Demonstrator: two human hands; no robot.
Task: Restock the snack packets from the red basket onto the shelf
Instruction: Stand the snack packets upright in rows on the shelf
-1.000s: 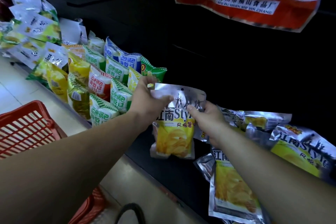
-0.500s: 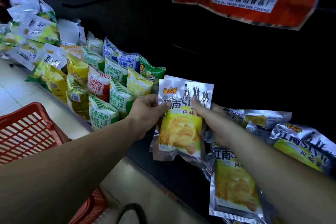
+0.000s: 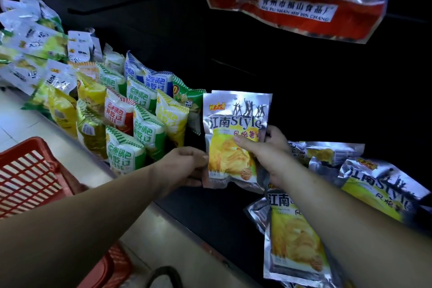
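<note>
Both hands on one silver chip packet (image 3: 236, 124), upright, print facing out, low over the dark shelf (image 3: 205, 215).

Left hand (image 3: 182, 167): fingers (image 3: 198, 159) curled round the lower left edge. Right hand (image 3: 271, 147): thumb across the front at mid-height, the rest behind the right edge. Both are closed on the packet, neither free.

The two-hand hold makes sense to me. The foil pouch is limp, so pinching opposite edges flattens it and squares the label before it goes down.

The position looks deliberate. The packet is in the gap between the standing row of green-and-white packets (image 3: 145, 128) on the left and the same-brand packets (image 3: 378, 189) on the right. Those lie flat and overlapping, one (image 3: 294, 241) near the shelf's front edge. My guess is a standing face at the start of this brand's block, matching the neighbours.

Can't tell if the bottom seam touches the shelf; it looks just clear.

Red basket (image 3: 30, 177) is low left, beside the left forearm, handy for the next pick. Its contents aren't visible from here. Hanging red bag (image 3: 292, 7) is overhead, well apart, not in the way.

Risk: the pouch likely flops on release unless it leans on something.
</note>
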